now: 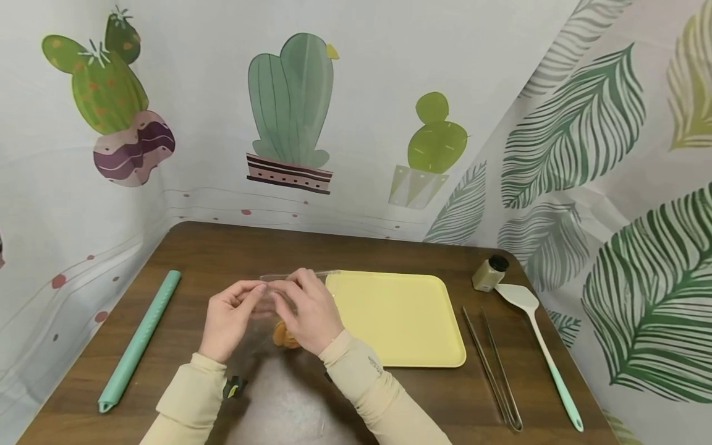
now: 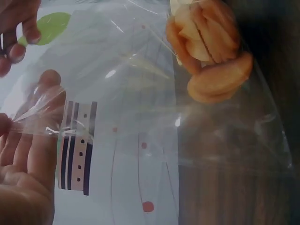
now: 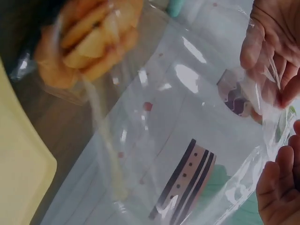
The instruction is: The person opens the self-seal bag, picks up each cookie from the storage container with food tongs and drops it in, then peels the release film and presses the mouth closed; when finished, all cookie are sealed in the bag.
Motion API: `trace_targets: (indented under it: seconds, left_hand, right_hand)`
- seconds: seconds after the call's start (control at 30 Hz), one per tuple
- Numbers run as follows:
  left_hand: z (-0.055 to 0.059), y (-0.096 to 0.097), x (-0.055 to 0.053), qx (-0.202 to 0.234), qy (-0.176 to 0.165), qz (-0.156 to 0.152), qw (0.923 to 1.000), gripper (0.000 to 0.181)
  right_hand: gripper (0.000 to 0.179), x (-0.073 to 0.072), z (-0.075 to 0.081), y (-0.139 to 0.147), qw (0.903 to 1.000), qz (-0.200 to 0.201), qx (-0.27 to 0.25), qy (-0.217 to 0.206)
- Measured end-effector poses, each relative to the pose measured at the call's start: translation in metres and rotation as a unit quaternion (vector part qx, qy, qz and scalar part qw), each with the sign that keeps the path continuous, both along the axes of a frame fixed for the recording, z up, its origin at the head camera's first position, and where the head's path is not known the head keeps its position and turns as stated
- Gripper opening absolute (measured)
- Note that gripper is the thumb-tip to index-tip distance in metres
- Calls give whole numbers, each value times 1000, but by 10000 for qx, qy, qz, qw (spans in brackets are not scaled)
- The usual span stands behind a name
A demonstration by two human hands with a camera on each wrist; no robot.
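Observation:
A clear plastic bag [image 2: 140, 108] hangs upright from both hands above the table. In it, at the bottom, lie several golden-brown pieces that look like baked snacks [image 2: 206, 37]; their exact kind is unclear. My left hand [image 1: 228, 321] pinches the bag's upper edge between thumb and fingers. Close against it, my right hand [image 1: 308, 309] has its index finger and thumb at the same edge, pinching it; the wrist views leave those two tips out of frame. The right hand's other fingers curl loosely, as the right wrist view shows. In the head view the right hand partly covers the snacks.
Right of the hands lies a yellow tray [image 1: 397, 318]. Beyond it are metal tongs [image 1: 495, 371], a spatula [image 1: 547, 352] with a mint handle, and a small black-capped jar [image 1: 489, 273]. A mint-green tube-shaped item [image 1: 141, 340] lies at the left. A printed cloth [image 1: 367, 123] hangs behind the table.

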State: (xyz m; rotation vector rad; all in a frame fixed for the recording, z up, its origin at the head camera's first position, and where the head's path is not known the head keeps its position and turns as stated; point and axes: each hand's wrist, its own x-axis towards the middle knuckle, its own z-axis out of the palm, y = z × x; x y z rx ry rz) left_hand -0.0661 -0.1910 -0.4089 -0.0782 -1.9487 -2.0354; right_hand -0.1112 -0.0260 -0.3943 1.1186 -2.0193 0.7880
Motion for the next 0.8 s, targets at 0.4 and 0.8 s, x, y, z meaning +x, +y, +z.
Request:
trace_targets:
  seconds: [0.4,0.8]
  left_hand:
    - [2,4,4,-998,546,238,9932,16]
    - [3,8,9,-1487,884,93,9849,17]
  right_hand:
    - [20,-3,2,-8,9994,-299,53,185]
    - [13,-1,8,-8,9992,-373,-151,32]
